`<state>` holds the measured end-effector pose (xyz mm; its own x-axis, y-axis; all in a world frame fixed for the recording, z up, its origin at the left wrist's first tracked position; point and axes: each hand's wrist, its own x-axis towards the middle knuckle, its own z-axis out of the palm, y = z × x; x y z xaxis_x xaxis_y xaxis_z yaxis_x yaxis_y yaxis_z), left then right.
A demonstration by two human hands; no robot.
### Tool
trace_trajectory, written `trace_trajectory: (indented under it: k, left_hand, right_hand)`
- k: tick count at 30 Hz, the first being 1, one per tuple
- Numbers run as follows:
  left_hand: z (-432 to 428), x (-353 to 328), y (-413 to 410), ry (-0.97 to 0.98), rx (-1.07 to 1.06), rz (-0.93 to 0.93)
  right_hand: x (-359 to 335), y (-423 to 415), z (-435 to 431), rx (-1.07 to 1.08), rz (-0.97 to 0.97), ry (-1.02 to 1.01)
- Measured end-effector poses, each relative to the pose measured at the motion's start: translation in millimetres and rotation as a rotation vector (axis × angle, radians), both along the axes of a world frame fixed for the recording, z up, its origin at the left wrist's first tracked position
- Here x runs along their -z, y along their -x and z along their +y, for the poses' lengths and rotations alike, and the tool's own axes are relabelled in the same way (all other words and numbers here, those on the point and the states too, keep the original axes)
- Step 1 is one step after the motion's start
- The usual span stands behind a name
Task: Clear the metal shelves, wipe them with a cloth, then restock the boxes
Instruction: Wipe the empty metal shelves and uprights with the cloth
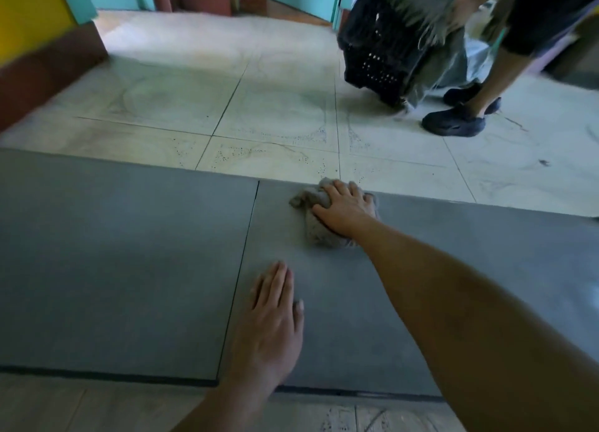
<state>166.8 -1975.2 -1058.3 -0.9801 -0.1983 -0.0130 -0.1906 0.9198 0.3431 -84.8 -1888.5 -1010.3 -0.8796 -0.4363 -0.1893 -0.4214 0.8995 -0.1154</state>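
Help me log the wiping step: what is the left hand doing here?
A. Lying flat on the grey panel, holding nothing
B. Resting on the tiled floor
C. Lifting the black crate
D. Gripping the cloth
A: the left hand lies flat with straight fingers on the grey panel, just right of the seam, while the right hand holds the cloth down further away.

Head view, one only: I look forward and down, close over the shelf [123,253]; floor [259,91] beyond it.
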Motion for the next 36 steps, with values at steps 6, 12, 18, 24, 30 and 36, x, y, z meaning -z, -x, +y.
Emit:
trace_trajectory:
  k: [6, 12, 18, 24, 30, 36]
  left_hand:
    - [1.3, -14.2, -2.2, -0.031, -0.001, -0.014]
    - [-0.5, -16.2, -0.6, 0.003, -0.018, -0.017]
    - [-1.7, -9.6, 0.0, 0.021, 0.027, -0.035]
    - [-8.4, -9.7, 0.4, 0.004, 0.063, -0.063]
    - [-10.1, -8.8, -2.3, -0.027, 0.067, -0.052]
    - [-9.4, -4.6, 0.1, 0.020, 0.067, 0.000]
  right_hand:
    - [8.0, -1.6, 0.4, 0.007, 0.035, 0.041]
    - [9.0, -40.0, 16.2, -0.052, 0.064, 0.066]
    - [1.3, -121.8, 53.2, -0.016, 0.029, 0.118]
    - [-9.9, -224.4, 85.0, 0.018, -0.055, 0.053]
    - [-21.0, -277.9, 98.4, 0.066, -0.178, -0.017]
    - [-9.1, -252.4, 117.5, -0.055, -0.090, 0.057]
